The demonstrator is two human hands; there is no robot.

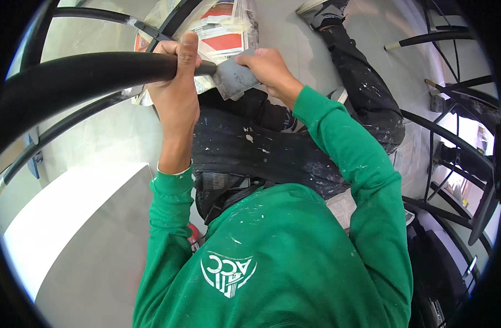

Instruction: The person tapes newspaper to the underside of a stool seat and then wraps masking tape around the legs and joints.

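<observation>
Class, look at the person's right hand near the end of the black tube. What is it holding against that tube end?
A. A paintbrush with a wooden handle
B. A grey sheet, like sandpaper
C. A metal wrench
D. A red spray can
B. The right hand pinches a flat grey sheet against the tip of the black tube, while the left hand grips the tube just behind it.
</observation>
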